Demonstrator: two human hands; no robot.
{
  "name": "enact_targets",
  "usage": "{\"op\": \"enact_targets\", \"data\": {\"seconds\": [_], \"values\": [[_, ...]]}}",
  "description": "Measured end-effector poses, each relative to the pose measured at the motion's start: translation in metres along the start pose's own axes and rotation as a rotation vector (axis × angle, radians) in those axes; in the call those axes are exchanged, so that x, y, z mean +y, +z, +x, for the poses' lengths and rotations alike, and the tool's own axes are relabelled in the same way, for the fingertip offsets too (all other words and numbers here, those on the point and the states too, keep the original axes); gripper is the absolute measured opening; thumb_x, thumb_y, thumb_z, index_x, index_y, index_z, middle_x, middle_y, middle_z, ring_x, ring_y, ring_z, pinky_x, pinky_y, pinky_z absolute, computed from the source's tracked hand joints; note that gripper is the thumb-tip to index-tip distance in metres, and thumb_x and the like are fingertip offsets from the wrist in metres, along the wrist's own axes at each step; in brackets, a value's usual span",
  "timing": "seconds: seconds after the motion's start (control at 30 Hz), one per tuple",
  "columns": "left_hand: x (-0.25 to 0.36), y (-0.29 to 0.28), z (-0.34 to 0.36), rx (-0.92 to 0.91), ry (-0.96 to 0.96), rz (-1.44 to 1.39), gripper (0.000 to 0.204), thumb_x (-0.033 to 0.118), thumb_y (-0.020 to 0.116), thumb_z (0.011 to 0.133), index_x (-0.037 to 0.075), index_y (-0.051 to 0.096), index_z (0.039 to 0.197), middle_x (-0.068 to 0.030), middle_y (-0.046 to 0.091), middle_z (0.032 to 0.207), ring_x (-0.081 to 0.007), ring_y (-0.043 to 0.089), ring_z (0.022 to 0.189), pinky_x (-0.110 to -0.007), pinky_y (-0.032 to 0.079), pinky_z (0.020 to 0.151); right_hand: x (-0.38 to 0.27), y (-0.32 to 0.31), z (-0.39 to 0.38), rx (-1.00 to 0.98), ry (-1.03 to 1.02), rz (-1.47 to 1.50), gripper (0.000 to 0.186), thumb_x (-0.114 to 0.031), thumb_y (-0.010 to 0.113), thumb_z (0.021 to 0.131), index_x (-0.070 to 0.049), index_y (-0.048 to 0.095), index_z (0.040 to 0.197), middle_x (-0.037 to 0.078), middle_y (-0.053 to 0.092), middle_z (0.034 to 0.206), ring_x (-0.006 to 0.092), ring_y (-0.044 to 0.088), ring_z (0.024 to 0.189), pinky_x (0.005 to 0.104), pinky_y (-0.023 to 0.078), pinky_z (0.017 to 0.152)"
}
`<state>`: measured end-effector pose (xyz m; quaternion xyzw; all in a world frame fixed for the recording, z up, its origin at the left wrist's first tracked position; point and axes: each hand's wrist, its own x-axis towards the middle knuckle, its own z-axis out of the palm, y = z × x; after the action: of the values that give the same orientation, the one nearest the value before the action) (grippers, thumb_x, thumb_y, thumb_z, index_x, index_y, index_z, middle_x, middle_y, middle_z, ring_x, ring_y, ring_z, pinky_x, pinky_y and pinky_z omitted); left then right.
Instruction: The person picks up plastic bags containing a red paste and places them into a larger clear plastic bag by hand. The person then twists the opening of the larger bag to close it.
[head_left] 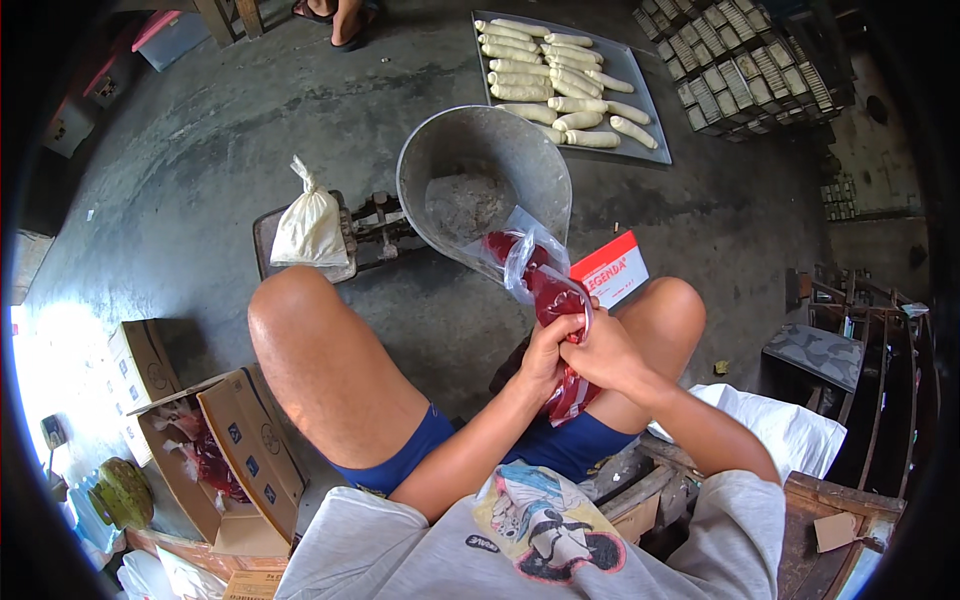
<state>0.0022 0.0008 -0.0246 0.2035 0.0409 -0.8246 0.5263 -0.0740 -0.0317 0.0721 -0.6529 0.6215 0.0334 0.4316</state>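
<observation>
Red bag [558,297] in both hands by the bucket: soft, slick, hold it by the thick part

From my end: left hand [547,350] and right hand [604,350] are both closed around the middle of the bag, side by side, close enough to touch. Fingers on the far side are hidden, so I can't tell how hard they press. Bag sits in front of the torso, between the knees, running at a slant. Upper end overlaps the near edge of the bucket [432,145] in my view; can't tell if it touches the rim. Lower end pokes out beneath the fists, over the blue shorts [580,452]

Handling, my read: thin clear film around a dark red filling, so limp, no stiffness to lean on. Looks packed enough to have some heft, light enough for two hands. Film is shiny, I'd expect it to slip, more so if wet. Main weak point is the film: nails or a hard pinch could split it

Where to grab: palms wrapped round the filled body, wide contact, even squeeze. I'd keep one hand low to take the weight and avoid hanging it from the loose clear plastic [547,241] at the upper end, which looks crumpled and flimsy
</observation>
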Motion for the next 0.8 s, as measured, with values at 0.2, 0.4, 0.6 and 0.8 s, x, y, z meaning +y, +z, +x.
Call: {"op": "enact_targets", "data": {"seconds": [0.2,0.4,0.6,0.8], "values": [[-0.001,0.005,-0.016,-0.094,0.051,-0.028,0.045,0.015,0.063,0.087,-0.001,0.051,0.127,-0.0133,0.061,0.118,-0.0245,0.059,0.111,-0.038,0.045,0.101,-0.01,0.002,-0.023,0.256,-0.103,-0.087,0.037,-0.014,0.064,0.076,0.0,0.057,0.11,0.023,0.069,0.089,0.0425,0.067,0.082,0.0476,0.054,0.074],[0.0,-0.001,-0.044,-0.069,0.005,-0.079,0.046,0.014,0.066,0.089,-0.001,0.049,0.128,-0.012,0.061,0.12,-0.0195,0.06,0.11,-0.034,0.046,0.098,-0.002,0.014,-0.035,0.284,0.001,-0.211,0.045,-0.015,0.07,0.074,0.01,0.048,0.105,0.03,0.065,0.079,0.0463,0.066,0.076,0.0518,0.055,0.068],[-0.006,0.007,-0.051,-0.241,0.068,-0.042,0.059,0.029,0.065,0.09,-0.001,0.042,0.136,-0.0227,0.052,0.136,-0.0314,0.052,0.126,-0.044,0.038,0.111,0.007,0.022,-0.049,0.324,-0.094,-0.279,0.044,-0.01,0.071,0.073,0.007,0.047,0.106,0.029,0.064,0.078,0.0467,0.065,0.075,0.0531,0.054,0.067],[0.003,0.013,-0.032,-0.179,0.069,-0.016,0.057,0.027,0.065,0.092,-0.002,0.042,0.136,-0.022,0.055,0.132,-0.0298,0.055,0.123,-0.044,0.045,0.106,0.006,0.016,-0.035,0.326,-0.125,-0.251,0.044,-0.009,0.071,0.072,0.008,0.046,0.105,0.029,0.064,0.077,0.0469,0.065,0.074,0.0536,0.054,0.066]]}}
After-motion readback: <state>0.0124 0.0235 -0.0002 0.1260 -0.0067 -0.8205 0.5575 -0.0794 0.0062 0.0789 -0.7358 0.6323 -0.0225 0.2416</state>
